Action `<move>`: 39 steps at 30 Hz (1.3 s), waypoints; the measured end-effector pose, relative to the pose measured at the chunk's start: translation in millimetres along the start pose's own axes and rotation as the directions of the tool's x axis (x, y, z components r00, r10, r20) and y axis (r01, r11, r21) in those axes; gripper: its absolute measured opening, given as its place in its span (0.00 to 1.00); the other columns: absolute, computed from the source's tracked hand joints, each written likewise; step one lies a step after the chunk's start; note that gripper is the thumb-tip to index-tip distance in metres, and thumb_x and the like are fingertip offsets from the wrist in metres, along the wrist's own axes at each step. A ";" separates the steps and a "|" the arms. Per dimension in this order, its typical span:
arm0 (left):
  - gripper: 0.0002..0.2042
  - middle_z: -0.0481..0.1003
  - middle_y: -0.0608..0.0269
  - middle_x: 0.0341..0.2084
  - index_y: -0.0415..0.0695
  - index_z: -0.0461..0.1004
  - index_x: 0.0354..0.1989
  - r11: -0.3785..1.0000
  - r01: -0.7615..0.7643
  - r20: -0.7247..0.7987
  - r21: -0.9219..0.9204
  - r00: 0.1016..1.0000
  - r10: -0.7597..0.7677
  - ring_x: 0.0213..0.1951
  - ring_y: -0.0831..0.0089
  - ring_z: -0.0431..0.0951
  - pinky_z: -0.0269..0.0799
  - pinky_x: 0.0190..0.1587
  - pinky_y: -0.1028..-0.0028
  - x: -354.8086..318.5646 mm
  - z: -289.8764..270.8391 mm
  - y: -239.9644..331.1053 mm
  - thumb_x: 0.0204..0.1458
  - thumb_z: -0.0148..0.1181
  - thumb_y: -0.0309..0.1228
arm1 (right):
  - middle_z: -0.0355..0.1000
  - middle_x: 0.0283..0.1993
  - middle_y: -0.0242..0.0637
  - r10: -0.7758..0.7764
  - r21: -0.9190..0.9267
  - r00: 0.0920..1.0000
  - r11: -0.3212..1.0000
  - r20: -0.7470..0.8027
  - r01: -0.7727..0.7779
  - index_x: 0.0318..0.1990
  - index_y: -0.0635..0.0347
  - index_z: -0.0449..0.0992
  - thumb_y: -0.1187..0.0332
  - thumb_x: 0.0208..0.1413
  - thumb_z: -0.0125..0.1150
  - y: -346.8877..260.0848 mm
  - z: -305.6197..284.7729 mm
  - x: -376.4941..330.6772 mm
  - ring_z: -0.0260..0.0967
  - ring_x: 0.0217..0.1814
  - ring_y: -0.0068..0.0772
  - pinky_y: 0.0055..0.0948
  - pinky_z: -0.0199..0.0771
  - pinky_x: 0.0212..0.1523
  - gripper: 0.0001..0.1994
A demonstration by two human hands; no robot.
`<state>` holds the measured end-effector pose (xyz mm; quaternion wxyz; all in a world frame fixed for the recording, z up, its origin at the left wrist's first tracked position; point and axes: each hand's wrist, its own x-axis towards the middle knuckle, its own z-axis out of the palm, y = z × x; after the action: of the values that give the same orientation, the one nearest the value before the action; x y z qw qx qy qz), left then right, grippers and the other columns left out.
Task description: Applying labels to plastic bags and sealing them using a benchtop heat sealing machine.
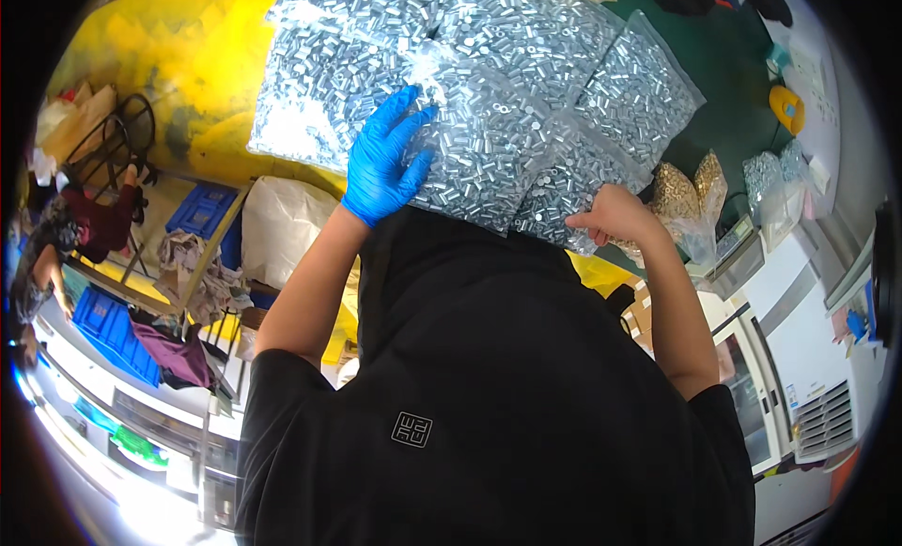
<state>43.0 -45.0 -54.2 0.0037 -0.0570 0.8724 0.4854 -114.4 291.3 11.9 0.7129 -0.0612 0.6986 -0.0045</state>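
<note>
The left hand [383, 161], in a blue glove, lies flat on a clear bag [470, 142] packed with small silvery metal parts. Its fingers [404, 114] are spread and stretched out, pressing on the plastic. That bag sits right under the fingers and runs on past their tips, toward the top of the view. It overlaps more bags of the same silvery parts: one [310, 95] just to the thumbless outer side of the left fingers, over a yellow sheet [197, 67], and another [639, 95] well beyond the right fingers, on a green surface [733, 85].

The right hand [615, 217] is bare. It grips the near edge of a bag [564, 184] of silvery parts; the fingers curl in with the thumb [587, 222] against the plastic, though how tight the pinch is, I cannot tell. Just past the right knuckles sits a small bag [691, 194] of brass-coloured parts. Farther out lie smaller bags [775, 175] of silvery parts and a yellow object [787, 106].

Below both hands a black shirt [489, 377] fills the middle of the view. Far off beside the left arm stand blue crates [113, 330], and another person [42, 255] bends there.
</note>
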 end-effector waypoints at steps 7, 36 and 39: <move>0.24 0.66 0.44 0.62 0.47 0.73 0.59 1.000 -0.003 -0.003 0.023 1.000 0.003 0.61 0.46 0.68 0.64 0.63 0.58 5.9 -1.0 6.9 0.50 0.62 0.28 | 0.77 0.19 0.40 -0.044 0.022 0.997 0.999 -0.066 0.045 0.18 0.67 0.80 0.50 0.51 0.69 4.2 0.7 -6.8 0.79 0.21 0.31 0.28 0.79 0.28 0.25; 0.08 0.80 0.59 0.43 0.36 0.79 0.45 0.879 0.375 -0.348 -0.294 0.814 -0.464 0.48 0.71 0.78 0.70 0.57 0.71 -69.6 -58.0 -21.8 0.61 0.53 0.20 | 0.79 0.43 0.35 -0.077 -0.155 -0.340 0.965 -0.937 0.211 0.38 0.46 0.85 0.52 0.52 0.66 -47.8 -269.4 59.0 0.70 0.52 0.43 0.39 0.65 0.59 0.13; 0.09 0.80 0.59 0.43 0.36 0.79 0.45 0.863 0.409 -0.320 -0.297 0.808 -0.494 0.48 0.71 0.78 0.70 0.56 0.71 -83.0 -58.8 -28.0 0.61 0.53 0.20 | 0.79 0.42 0.33 -0.039 -0.144 -0.296 0.929 -0.954 0.342 0.35 0.44 0.86 0.52 0.52 0.66 -45.5 -274.7 65.8 0.71 0.52 0.41 0.39 0.65 0.58 0.11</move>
<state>131.2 -101.4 -41.7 -0.0580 -0.3582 0.7592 0.5403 -383.0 217.9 -53.9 -0.1281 -0.0774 0.9606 -0.2340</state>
